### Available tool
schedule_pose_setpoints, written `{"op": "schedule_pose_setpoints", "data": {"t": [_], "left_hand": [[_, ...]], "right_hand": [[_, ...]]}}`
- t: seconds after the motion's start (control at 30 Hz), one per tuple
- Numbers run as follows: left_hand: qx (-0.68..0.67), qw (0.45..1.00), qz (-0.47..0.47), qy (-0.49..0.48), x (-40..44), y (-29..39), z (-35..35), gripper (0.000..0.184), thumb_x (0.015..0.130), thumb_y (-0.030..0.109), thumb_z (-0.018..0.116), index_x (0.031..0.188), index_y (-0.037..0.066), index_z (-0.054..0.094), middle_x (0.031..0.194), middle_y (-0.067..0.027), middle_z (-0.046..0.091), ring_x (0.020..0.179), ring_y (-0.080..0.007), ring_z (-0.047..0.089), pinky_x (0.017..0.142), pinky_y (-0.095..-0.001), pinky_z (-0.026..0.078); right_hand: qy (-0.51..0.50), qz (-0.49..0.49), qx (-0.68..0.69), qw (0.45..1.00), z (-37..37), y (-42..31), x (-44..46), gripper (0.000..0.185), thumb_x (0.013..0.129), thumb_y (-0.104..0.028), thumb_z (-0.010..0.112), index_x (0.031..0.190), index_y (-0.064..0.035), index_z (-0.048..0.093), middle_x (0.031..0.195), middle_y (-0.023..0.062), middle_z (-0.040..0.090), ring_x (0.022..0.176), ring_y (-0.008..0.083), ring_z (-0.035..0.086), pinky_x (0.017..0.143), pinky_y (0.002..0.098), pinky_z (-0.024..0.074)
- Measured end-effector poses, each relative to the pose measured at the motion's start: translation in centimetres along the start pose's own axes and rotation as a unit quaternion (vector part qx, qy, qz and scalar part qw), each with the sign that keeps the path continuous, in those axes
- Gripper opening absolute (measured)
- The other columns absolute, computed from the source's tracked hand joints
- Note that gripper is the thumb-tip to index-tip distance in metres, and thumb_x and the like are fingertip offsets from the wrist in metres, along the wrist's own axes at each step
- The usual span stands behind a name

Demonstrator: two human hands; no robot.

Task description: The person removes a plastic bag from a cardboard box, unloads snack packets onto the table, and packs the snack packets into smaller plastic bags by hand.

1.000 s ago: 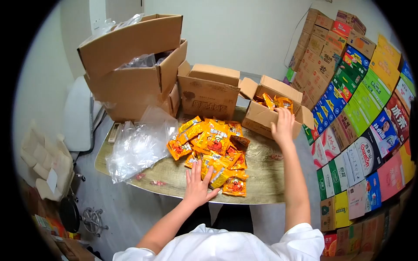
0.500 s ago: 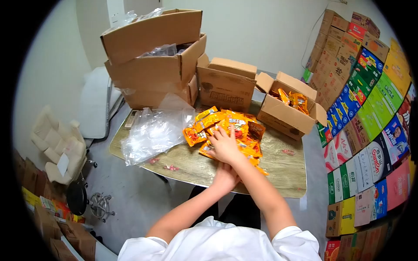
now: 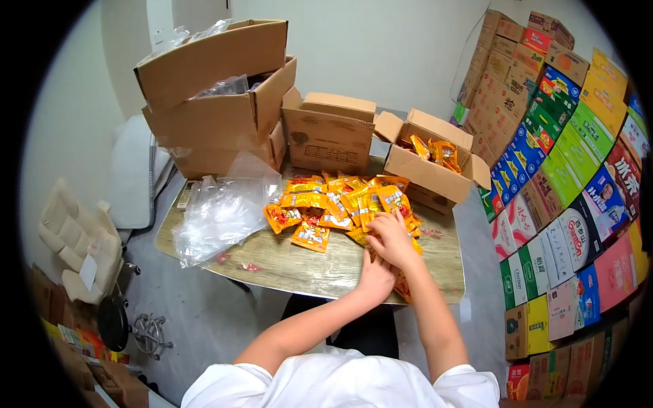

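Wood-grain tabletop (image 3: 320,268): right hand (image 3: 394,239) loosely spread on glossy orange packets (image 3: 310,237); left hand (image 3: 376,279) (fingers partly hidden, grip indeterminable) alongside; open brown cardboard box (image 3: 420,171) contains similar orange packets (image 3: 445,154).

head camera | facing forward, down | wide fisheye | near: hands (image 3: 395,242), table (image 3: 320,270) | far: wall (image 3: 360,58)

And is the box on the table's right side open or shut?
The box is open: its flaps are spread and orange packets show inside.
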State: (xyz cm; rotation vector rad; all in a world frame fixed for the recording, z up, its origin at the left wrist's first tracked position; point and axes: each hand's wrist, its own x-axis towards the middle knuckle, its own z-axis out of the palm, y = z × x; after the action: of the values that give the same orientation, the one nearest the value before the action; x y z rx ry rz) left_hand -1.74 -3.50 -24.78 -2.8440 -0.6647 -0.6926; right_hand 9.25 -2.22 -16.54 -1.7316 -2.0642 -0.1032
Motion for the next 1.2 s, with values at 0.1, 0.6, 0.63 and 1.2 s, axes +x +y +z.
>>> {"op": "schedule_pose_setpoints", "data": {"t": [0.1, 0.6, 0.63, 1.2], "left_hand": [[-0.071, 0.997, -0.021, 0.023, -0.3, -0.6, -0.5, 0.060, 0.084, 0.032, 0.060, 0.136, 0.006, 0.048, 0.141, -0.0208, 0.041, 0.133, -0.0409, 0.033, 0.104, -0.0654, 0.026], [0.057, 0.933, -0.344, 0.093, -10.3, -20.4, -11.7, 0.072, 0.079, 0.032, 0.071, 0.140, 0.007, 0.042, 0.150, -0.0216, 0.027, 0.142, -0.0427, 0.016, 0.110, -0.0658, 0.013], [0.080, 0.918, -0.374, 0.102, -11.1, -21.5, -12.2, 0.073, 0.079, 0.031, 0.072, 0.141, 0.008, 0.042, 0.151, -0.0215, 0.025, 0.143, -0.0428, 0.014, 0.110, -0.0662, 0.012], [0.059, 0.941, -0.325, 0.072, -5.6, -27.2, -9.4, 0.050, 0.079, 0.027, 0.070, 0.125, 0.011, 0.058, 0.128, -0.0142, 0.054, 0.123, -0.0331, 0.045, 0.099, -0.0489, 0.035]], "right_hand": [[0.171, 0.033, 0.114, 0.978, -0.5, -1.2, -3.6, 0.020, 0.080, -0.017, 0.067, 0.096, -0.0058, 0.064, 0.103, 0.0116, 0.062, 0.114, 0.0306, 0.054, 0.105, 0.0527, 0.0332], [0.098, 0.076, -0.104, 0.987, -0.8, 2.4, -12.0, 0.040, 0.074, -0.005, 0.068, 0.111, -0.0198, 0.066, 0.140, 0.0120, 0.044, 0.135, 0.0379, 0.033, 0.110, 0.0562, 0.0273], [0.098, 0.079, -0.122, 0.984, -1.2, 2.8, -11.9, 0.040, 0.075, -0.004, 0.067, 0.112, -0.0185, 0.065, 0.139, 0.0116, 0.045, 0.134, 0.0372, 0.034, 0.109, 0.0548, 0.0294], [0.293, 0.064, 0.002, 0.954, -2.4, -3.5, -9.8, 0.020, 0.075, 0.001, 0.064, 0.095, -0.0029, 0.064, 0.110, 0.0148, 0.058, 0.110, 0.0365, 0.053, 0.093, 0.0448, 0.0426]]}}
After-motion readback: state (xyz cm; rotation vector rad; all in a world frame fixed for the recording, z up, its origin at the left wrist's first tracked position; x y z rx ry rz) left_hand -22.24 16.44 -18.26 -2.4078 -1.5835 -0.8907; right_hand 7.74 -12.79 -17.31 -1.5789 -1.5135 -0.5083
